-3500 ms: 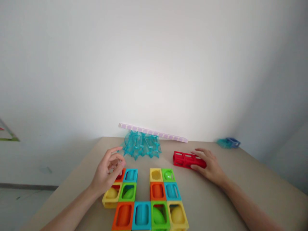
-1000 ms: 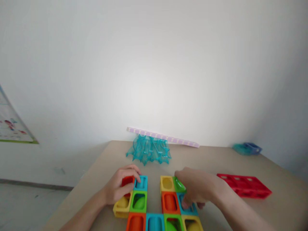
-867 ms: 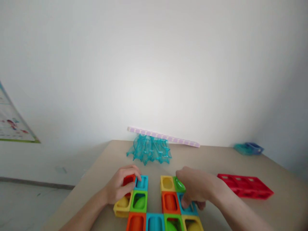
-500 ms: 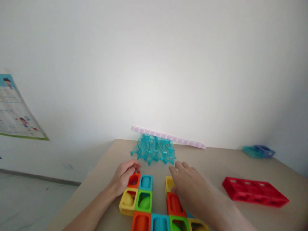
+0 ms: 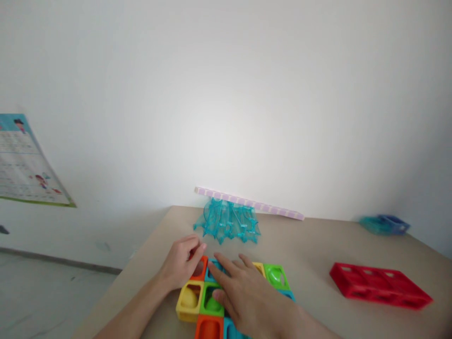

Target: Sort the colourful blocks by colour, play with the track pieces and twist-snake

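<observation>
Coloured blocks are lying under my right hand, spread flat; my left hand is pinching the orange block.

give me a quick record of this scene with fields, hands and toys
surface: tan table
left hand: fingertips at the far edge of the orange block; grip unclear
right hand: flat and open, lying over the block grid
uncovered blocks: yellow block, green block
right side: red tray, apart from both hands
back: clear teal pieces beside a lilac strip
wall: poster
</observation>
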